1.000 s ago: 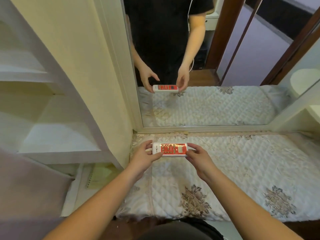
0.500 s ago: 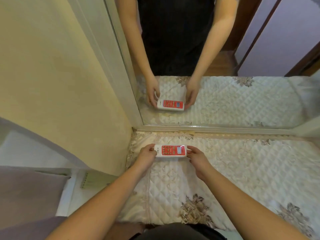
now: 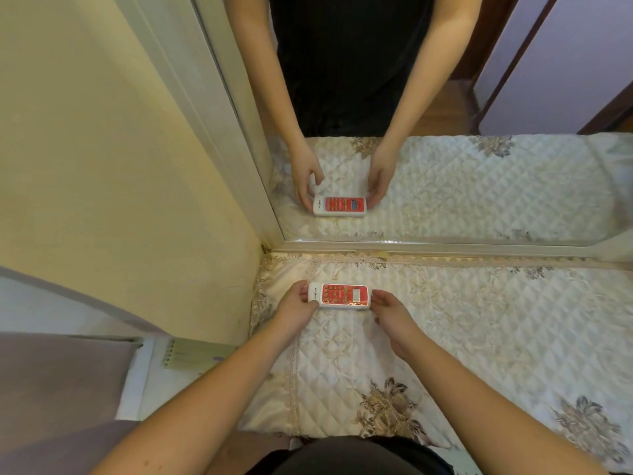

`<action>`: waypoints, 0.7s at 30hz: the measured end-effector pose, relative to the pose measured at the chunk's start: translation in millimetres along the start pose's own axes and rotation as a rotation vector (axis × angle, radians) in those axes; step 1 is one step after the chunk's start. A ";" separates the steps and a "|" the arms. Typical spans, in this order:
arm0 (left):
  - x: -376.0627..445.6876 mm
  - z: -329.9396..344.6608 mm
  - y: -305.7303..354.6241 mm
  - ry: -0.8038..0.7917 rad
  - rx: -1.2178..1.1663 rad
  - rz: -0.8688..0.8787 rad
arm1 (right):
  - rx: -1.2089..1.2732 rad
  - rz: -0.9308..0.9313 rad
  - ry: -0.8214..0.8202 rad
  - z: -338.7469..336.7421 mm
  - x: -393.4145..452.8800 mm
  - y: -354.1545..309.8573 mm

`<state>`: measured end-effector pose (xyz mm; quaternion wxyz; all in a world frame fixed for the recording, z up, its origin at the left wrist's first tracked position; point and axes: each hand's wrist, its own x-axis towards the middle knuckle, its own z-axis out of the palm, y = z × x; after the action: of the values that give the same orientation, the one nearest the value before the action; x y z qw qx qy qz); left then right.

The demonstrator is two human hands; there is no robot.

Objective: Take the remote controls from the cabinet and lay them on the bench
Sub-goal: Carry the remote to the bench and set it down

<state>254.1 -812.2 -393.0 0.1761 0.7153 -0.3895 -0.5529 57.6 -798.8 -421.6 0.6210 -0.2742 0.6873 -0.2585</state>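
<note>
A white remote control [image 3: 340, 296] with a red button face lies flat and sideways on the quilted cream bench [image 3: 479, 330], near its back left corner. My left hand [image 3: 294, 308] pinches the remote's left end. My right hand [image 3: 390, 311] touches its right end with the fingertips. The cabinet is out of view except for a pale shelf edge [image 3: 51, 303] at the left.
A large mirror [image 3: 445, 114] stands along the back of the bench and repeats my hands and the remote. A cream wall panel [image 3: 120, 149] rises at the left. A spiral notepad [image 3: 195, 353] lies low at the left, beside the bench.
The remote went down from in the air onto the bench cover, both hands still at its ends. My view tipped down, and the cabinet shelves slid out of sight.
</note>
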 end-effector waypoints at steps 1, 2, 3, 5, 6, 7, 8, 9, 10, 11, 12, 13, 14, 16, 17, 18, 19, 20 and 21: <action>-2.1 -0.3 0.0 -0.003 -0.010 -0.003 | 0.002 -0.006 0.002 0.8 -0.5 1.2; -3.6 -0.4 0.0 -0.007 -0.021 -0.006 | 0.005 -0.011 0.005 1.4 -1.1 2.5; -5.1 -0.7 0.3 -0.011 -0.034 -0.007 | 0.008 -0.012 0.007 2.2 -2.5 3.0; -8.3 -1.3 0.3 -0.015 -0.037 0.002 | 0.006 -0.020 0.001 3.0 -4.8 3.3; -10.1 -1.6 0.5 -0.012 -0.033 0.009 | -0.004 -0.028 -0.001 2.9 -6.5 2.1; -12.0 -2.4 0.9 -0.011 -0.039 0.012 | -0.014 -0.037 -0.001 2.4 -7.8 0.5; -12.7 -3.7 -0.5 -0.009 -0.037 0.009 | -0.021 -0.043 0.001 1.3 -7.8 -1.1; -12.8 -5.0 -2.5 -0.014 -0.036 0.004 | -0.027 -0.043 0.002 0.0 -8.0 -3.5; -13.0 -6.8 -4.5 -0.031 -0.029 0.000 | -0.027 -0.037 0.000 -1.5 -8.5 -6.2; -13.4 -8.6 -6.9 -0.051 -0.023 -0.002 | -0.027 -0.029 -0.006 -2.8 -8.7 -8.0; -13.9 -9.8 -9.1 -0.078 -0.024 -0.006 | -0.030 -0.024 -0.015 -3.9 -9.8 -9.4; -16.0 -10.7 -9.9 -0.099 -0.037 -0.008 | -0.037 -0.021 -0.025 -4.3 -12.1 -10.9; -18.0 -11.2 -11.2 -0.108 -0.043 0.001 | -0.046 -0.019 -0.028 -4.5 -14.1 -11.3; -23.3 -12.5 -12.5 -0.096 -0.034 0.011 | -0.066 -0.020 -0.014 -5.0 -18.7 -10.8; -25.4 -13.5 -13.0 -0.075 -0.018 0.006 | -0.069 -0.021 -0.002 -5.8 -20.1 -10.2; -26.2 -14.6 -14.6 -0.055 0.006 0.002 | -0.068 -0.021 0.010 -6.8 -21.0 -9.5; -29.0 -15.9 -15.6 -0.046 0.028 0.001 | -0.056 -0.020 0.019 -7.8 -23.5 -8.6; -31.9 -17.2 -16.9 -0.046 0.050 0.010 | -0.037 -0.020 0.021 -8.7 -26.5 -8.0; -34.6 -18.5 -18.1 -0.055 0.075 0.020 | -0.018 -0.022 0.020 -9.2 -29.6 -7.4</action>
<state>274.8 -778.0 -376.7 0.1438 0.7020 -0.4218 -0.5556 51.2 -783.3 -394.6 0.6085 -0.2847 0.6929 -0.2619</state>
